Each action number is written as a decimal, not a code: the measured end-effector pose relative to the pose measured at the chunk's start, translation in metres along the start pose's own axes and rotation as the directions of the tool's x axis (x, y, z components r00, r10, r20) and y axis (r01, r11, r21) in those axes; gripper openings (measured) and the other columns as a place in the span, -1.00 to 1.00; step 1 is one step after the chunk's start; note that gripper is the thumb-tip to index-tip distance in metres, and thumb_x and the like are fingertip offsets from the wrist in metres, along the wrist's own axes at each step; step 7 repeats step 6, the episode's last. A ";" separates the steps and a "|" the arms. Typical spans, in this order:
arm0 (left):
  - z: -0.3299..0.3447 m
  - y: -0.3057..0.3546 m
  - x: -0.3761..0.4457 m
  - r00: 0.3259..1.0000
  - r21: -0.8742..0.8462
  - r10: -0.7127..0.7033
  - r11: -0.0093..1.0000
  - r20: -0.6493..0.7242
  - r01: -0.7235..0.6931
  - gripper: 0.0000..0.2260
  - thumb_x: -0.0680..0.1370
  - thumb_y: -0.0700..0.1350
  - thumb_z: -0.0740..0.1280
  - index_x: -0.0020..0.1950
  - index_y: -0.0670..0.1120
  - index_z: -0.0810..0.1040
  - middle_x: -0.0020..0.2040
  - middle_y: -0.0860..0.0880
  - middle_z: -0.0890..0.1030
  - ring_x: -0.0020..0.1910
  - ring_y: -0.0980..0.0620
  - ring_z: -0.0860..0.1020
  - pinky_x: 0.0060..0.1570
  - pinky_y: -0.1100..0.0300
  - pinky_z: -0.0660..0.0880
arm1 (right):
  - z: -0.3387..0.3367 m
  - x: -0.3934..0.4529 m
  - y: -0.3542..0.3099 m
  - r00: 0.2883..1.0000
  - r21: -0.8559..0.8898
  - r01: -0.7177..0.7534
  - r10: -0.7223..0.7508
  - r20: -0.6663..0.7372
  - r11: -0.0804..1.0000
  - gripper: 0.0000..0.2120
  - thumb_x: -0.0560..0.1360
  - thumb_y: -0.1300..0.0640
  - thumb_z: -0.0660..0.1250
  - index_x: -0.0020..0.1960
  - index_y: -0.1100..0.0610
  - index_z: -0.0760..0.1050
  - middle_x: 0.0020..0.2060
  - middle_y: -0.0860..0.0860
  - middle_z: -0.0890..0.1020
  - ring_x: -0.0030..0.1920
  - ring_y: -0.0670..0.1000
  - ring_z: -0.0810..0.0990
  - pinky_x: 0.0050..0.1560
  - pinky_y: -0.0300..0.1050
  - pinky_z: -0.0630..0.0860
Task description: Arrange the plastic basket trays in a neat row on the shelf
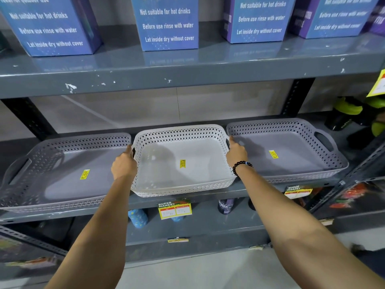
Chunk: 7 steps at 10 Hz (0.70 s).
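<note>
Three perforated plastic basket trays lie side by side on the grey middle shelf (208, 193). The white tray (183, 176) is in the centre, between a grey tray (62, 188) on the left and another grey tray (291, 161) on the right. Each carries a yellow sticker inside. My left hand (124, 163) grips the white tray's left handle. On its right handle my right hand (236, 152) has closed, with a dark bead bracelet on the wrist. The white tray's front edge juts slightly past the shelf lip.
Blue printed boxes (168, 24) stand in a row on the upper shelf (187, 67). Black and green bottles (350, 113) stand at the far right of the middle shelf. Price tags (174, 208) hang on the shelf lip; bottles sit on the shelf below.
</note>
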<state>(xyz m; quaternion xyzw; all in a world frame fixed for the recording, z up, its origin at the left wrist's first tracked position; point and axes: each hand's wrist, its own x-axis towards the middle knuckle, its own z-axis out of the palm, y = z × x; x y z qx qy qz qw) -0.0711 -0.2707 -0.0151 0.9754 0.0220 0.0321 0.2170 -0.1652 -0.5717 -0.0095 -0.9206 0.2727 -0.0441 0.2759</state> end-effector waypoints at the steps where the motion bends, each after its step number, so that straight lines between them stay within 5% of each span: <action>1: 0.001 0.000 0.000 1.000 0.027 0.009 1.000 0.001 -0.009 -0.55 0.63 -0.27 0.03 0.50 0.00 0.24 0.09 -0.32 0.61 0.02 -0.30 0.58 -0.06 -0.05 0.53 | 0.001 0.001 0.000 1.000 -0.021 0.003 -0.004 -0.013 1.000 -0.38 0.52 0.46 0.06 0.53 0.14 0.09 0.01 0.32 0.62 -0.13 0.15 0.51 -0.40 -0.26 0.31; 3: 0.002 0.002 0.000 1.000 0.051 0.011 0.999 0.007 -0.011 -0.54 0.63 -0.28 0.03 0.52 -0.02 0.19 0.15 -0.31 0.59 0.07 -0.29 0.57 -0.01 -0.07 0.52 | 0.000 0.000 0.000 1.000 0.002 -0.021 0.021 -0.016 1.000 -0.40 0.54 0.42 0.05 0.53 0.11 0.08 0.15 0.30 0.57 0.16 0.26 0.55 -0.13 -0.12 0.37; 6: -0.008 0.008 -0.019 0.999 -0.010 0.044 0.999 -0.027 -0.044 -0.58 0.66 -0.07 0.02 0.51 -0.16 0.14 0.45 -0.21 0.36 0.26 -0.32 0.46 0.12 -0.16 0.47 | -0.003 -0.013 -0.001 0.995 -0.102 0.057 -0.065 -0.077 0.993 -0.45 0.62 0.20 0.05 0.55 0.17 -0.07 0.39 0.29 0.36 0.34 0.27 0.41 0.28 0.11 0.45; 7: -0.008 0.008 -0.019 0.999 -0.010 0.044 0.999 -0.027 -0.044 -0.58 0.66 -0.07 0.02 0.51 -0.16 0.14 0.45 -0.21 0.36 0.26 -0.32 0.46 0.12 -0.16 0.47 | -0.003 -0.013 -0.001 0.995 -0.102 0.057 -0.065 -0.077 0.993 -0.45 0.62 0.20 0.05 0.55 0.17 -0.07 0.39 0.29 0.36 0.34 0.27 0.41 0.28 0.11 0.45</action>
